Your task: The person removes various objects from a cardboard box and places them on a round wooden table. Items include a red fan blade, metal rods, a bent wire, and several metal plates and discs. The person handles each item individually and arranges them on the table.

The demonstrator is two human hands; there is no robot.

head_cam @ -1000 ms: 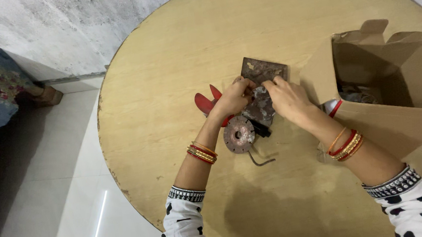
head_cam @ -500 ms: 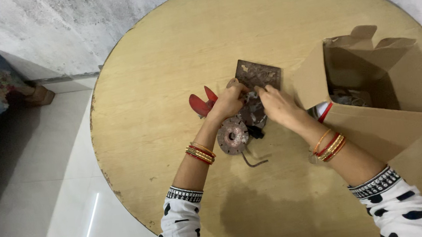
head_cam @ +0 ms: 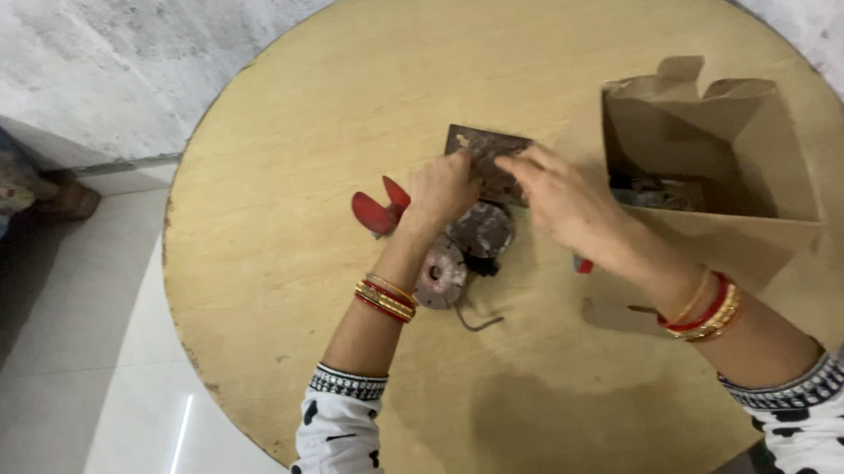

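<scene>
left hand and right hand on rusty plate, round table

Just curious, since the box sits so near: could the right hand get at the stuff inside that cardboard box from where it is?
Probably yes. The right hand is beside the box, whose open side faces it, and nothing lies between them.

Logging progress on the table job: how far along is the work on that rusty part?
Done: the rusty assembly is out on the round table, beside the open box. In hand: the left hand and right hand both sit on its flat plate. Left: the plate is on the assembly, more parts show inside the box, and the red tool lies unused.
</scene>
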